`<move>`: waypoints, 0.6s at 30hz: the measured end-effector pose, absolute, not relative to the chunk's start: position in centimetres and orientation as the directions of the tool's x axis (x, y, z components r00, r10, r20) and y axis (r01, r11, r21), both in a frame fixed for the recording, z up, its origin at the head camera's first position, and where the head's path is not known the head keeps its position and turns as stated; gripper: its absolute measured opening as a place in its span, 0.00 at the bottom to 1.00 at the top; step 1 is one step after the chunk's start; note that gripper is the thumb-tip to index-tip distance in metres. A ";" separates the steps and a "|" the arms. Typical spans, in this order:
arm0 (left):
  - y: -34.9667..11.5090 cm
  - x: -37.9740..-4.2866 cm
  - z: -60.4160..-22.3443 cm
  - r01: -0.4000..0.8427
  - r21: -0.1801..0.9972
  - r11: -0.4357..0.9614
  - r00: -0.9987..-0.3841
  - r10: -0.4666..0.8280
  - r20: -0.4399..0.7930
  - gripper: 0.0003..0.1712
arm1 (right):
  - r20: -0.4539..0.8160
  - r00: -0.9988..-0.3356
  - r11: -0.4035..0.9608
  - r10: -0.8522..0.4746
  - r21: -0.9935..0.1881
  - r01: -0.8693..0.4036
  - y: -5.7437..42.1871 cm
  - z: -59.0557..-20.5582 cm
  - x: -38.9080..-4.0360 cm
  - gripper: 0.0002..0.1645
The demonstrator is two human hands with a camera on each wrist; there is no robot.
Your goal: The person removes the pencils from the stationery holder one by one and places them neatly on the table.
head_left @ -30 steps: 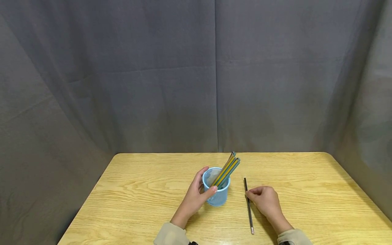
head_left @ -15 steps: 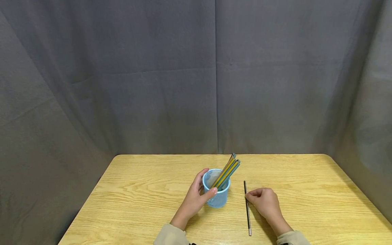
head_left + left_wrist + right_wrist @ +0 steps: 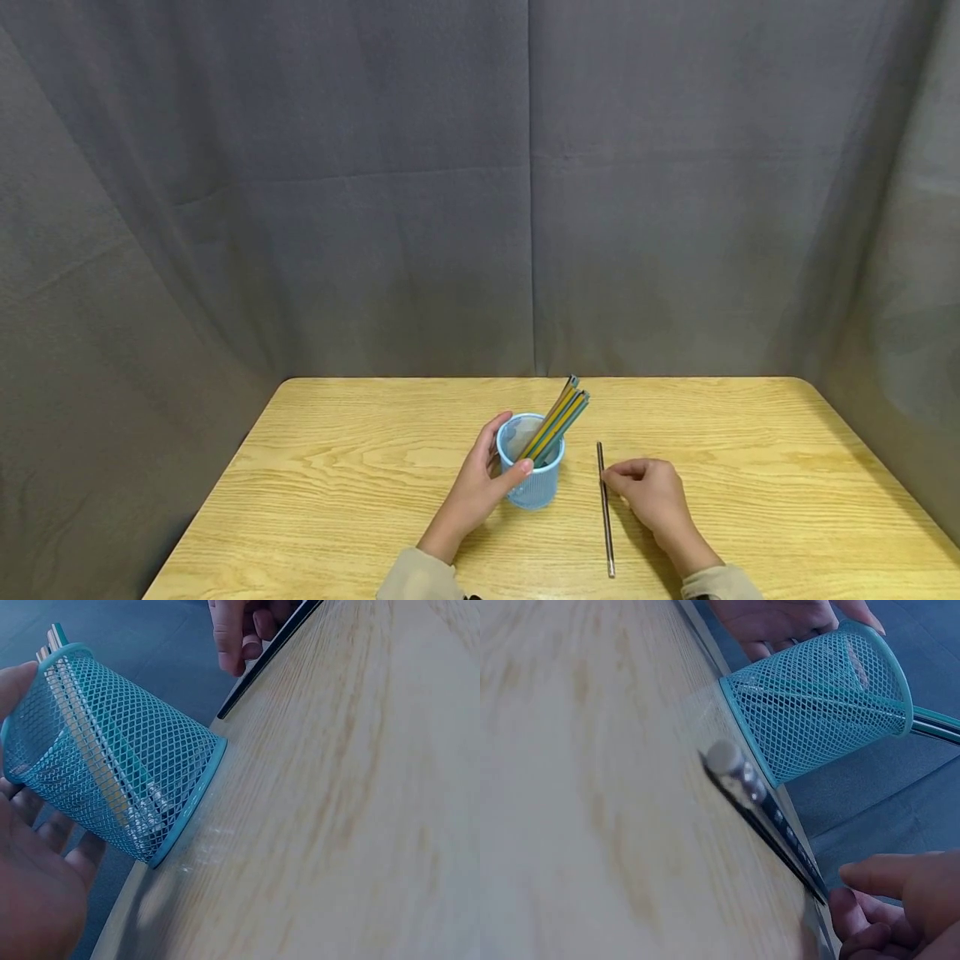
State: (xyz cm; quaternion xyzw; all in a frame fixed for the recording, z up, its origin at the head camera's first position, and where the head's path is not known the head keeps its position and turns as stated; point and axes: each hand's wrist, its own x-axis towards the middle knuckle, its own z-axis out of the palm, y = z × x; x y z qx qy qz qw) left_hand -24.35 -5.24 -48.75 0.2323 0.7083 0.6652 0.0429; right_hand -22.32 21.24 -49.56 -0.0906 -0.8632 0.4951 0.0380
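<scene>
A light blue mesh pencil cup [image 3: 536,490] stands on the wooden table, held by my left hand [image 3: 476,490] with the thumb over its near rim and the fingers round its left side. Several pencils [image 3: 558,427], yellow and teal, lean to the right inside it. To the right of the cup, a dark pencil [image 3: 607,533] lies lengthwise on the table. Its upper half is pinched by the thumb and index finger of my right hand [image 3: 654,498]. In the right wrist view the eraser [image 3: 724,757] of that pencil points toward the camera.
The wooden table [image 3: 337,492] has rounded far corners. Dark grey curtains [image 3: 375,208] hang behind it and along both sides. Beige sleeves [image 3: 420,575] cover both forearms at the bottom of the head view.
The dark pencil has shifted slightly, its eraser end swinging a little to the left. My left hand and the cup stay where they were.
</scene>
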 end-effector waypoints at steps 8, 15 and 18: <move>-5.3 -24.7 -49.7 0.284 0.958 0.024 -0.893 0.372 0.255 0.44 | -0.033 -0.981 0.441 0.191 -0.890 0.116 21.3 -49.5 -22.4 0.11; -5.2 -24.7 -49.8 0.295 0.955 0.030 -0.889 0.376 0.263 0.43 | -0.003 -0.981 0.422 0.193 -0.902 0.086 21.0 -48.6 -22.3 0.11; -5.2 -24.7 -49.8 0.295 0.955 0.032 -0.889 0.375 0.262 0.43 | 0.025 -0.980 0.411 0.198 -0.910 0.060 20.8 -48.1 -22.2 0.10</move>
